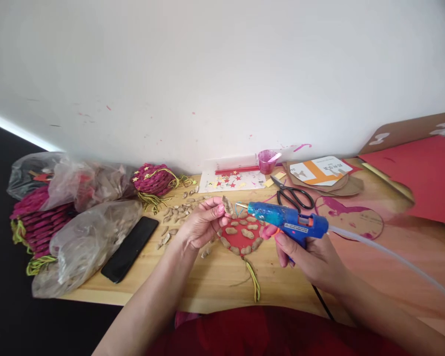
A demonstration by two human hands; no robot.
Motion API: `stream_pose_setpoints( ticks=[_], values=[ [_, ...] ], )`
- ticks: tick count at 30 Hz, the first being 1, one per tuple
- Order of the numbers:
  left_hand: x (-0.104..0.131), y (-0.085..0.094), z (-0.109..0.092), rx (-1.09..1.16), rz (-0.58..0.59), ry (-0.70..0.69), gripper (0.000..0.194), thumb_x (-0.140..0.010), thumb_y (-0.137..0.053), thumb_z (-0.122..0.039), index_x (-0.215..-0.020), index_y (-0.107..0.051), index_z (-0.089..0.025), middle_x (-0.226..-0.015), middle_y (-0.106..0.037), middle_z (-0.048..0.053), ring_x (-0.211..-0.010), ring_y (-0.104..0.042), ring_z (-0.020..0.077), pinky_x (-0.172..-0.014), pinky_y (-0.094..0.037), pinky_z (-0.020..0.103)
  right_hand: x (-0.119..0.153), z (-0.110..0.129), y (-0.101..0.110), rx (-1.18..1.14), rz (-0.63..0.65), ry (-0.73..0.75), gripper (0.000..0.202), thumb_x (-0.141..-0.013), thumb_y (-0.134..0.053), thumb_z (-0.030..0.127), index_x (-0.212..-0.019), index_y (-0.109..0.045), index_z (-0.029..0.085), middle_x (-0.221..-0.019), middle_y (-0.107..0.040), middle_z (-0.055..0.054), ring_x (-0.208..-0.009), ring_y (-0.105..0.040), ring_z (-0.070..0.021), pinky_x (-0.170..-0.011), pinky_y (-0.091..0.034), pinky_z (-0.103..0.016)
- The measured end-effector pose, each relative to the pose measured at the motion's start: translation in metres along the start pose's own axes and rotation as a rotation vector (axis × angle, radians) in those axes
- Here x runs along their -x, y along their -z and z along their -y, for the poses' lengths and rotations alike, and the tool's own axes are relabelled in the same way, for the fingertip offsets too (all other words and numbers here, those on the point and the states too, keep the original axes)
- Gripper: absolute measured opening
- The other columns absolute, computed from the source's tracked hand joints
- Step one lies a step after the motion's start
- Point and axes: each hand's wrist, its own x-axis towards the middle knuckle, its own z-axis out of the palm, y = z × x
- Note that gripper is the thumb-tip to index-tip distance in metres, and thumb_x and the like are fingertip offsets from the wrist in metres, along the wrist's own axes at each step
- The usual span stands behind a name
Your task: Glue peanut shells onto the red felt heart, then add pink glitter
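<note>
Pinching 1 peanut (227,205) in left hand (203,222), grasping glue gun (286,217) in right hand (311,257). Below both, showing red panel (241,242) already edged with peanuts (257,244), still partly bare inside.

Label (296,227) on glue gun (287,218) in right hand (311,254), white-orange card (319,170) beyond that hand: both showing print, not legible.

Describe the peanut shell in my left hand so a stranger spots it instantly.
Over the wooden table, find the blue glue gun in your right hand. Just off its metal tip, your left hand pinches the peanut shell: it alone is held up; the other shells lie below.
</note>
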Motion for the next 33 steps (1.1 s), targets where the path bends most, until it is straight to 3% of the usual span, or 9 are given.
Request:
stream_pose_setpoints(
  ticks=[4,14,18,33],
  values=[
    [-0.008,-0.001,0.005,0.029,0.006,0.028,0.036,-0.055,-0.098,-0.022,-0.071,-0.067,-0.011,-0.063,-0.070,0.002,-0.053,-0.064,0.0089,-0.050,-0.054,0.014,0.001,-0.004,0.000,0.020,0.016,0.005,0.033,-0.096,-0.059,0.048,-0.081,-0.060,0.019,-0.069,-0.060,0.000,-0.048,-0.053,-0.0088,-0.043,-0.047,-0.021],
    [-0.008,0.005,0.015,0.055,-0.018,0.088,0.036,-0.055,-0.098,-0.022,-0.072,-0.068,-0.011,-0.061,-0.070,0.003,-0.049,-0.063,0.0089,-0.048,-0.053,0.014,0.001,-0.011,-0.001,0.231,0.060,0.055,0.025,-0.099,-0.055,0.035,-0.080,-0.060,0.020,-0.054,-0.051,0.004,-0.049,-0.049,-0.0101,-0.047,-0.041,-0.024],
    [-0.007,0.007,0.016,0.056,-0.014,0.089,0.036,-0.055,-0.098,-0.022,-0.073,-0.069,-0.011,-0.061,-0.070,0.004,-0.051,-0.064,0.0097,-0.048,-0.053,0.014,0.002,-0.012,0.000,0.259,0.055,0.032,0.021,-0.099,-0.054,0.034,-0.086,-0.063,0.020,-0.054,-0.051,0.005,-0.049,-0.050,-0.0110,-0.049,-0.042,-0.024],
    [-0.008,0.007,0.017,0.073,-0.013,0.082,0.035,-0.054,-0.099,-0.020,-0.071,-0.070,-0.012,-0.059,-0.070,0.004,-0.052,-0.066,0.0105,-0.049,-0.054,0.014,0.000,-0.007,-0.001,0.294,0.062,0.084,0.027,-0.098,-0.053,0.031,-0.073,-0.053,0.022,-0.052,-0.051,0.005,-0.048,-0.048,-0.0105,-0.048,-0.040,-0.025]
  ],
)
